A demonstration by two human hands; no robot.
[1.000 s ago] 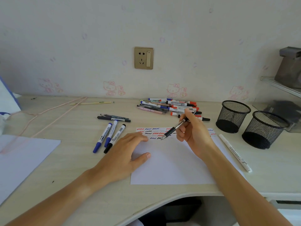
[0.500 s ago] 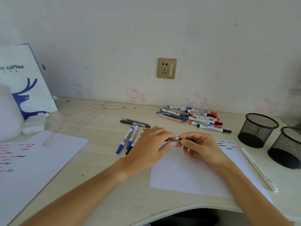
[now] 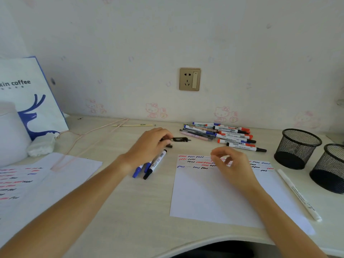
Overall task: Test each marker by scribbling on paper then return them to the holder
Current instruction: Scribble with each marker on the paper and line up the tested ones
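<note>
Our left hand (image 3: pixel 150 146) fingers pinch the black pen (image 3: pixel 178 140); right hand (image 3: pixel 230 164) fingers curl loosely, holding nothing. The holder (image 3: pixel 297 148) stands well right of both, so we risk misplacing the pen among untested markers (image 3: pixel 223 134).

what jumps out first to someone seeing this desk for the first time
The left hand stands out first, holding a black pen near the desk's middle, above three markers lying side by side. To its right, the right hand hovers, loosely curled and holding nothing, over a white sheet with red, blue and black squiggles. Behind lies a heap of markers, with two black mesh holders far right.
</note>
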